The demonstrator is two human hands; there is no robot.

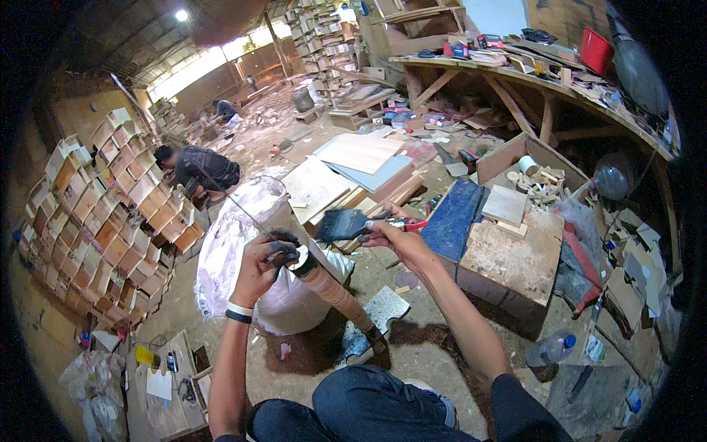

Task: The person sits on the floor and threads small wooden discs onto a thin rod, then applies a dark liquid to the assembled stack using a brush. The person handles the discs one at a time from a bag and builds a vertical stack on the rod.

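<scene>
My left hand [265, 261], its fingertips blackened, is closed in a pinch at the upper end of a tan wrapped post [342, 296]. A thin dark rod [239, 208] runs up and left from its fingers. Beside them, a white ring-shaped piece [300, 258] sits at the post's top; whether the hand touches it is unclear. My right hand [387, 233] grips a flat black brush-like piece [342, 225], which points left toward the post. Red handles [412, 224] show just beyond that hand, and I cannot tell whether they belong to the same tool.
Behind the post stands a bulky white sack [232, 236]. Boards [364, 158] lie stacked farther off. On the right is a wooden box [508, 258] with blue cloth [454, 217] and offcuts. Wooden units [110, 221] are piled left, near a crouching person [210, 168]. A plastic bottle [551, 348] stands near right.
</scene>
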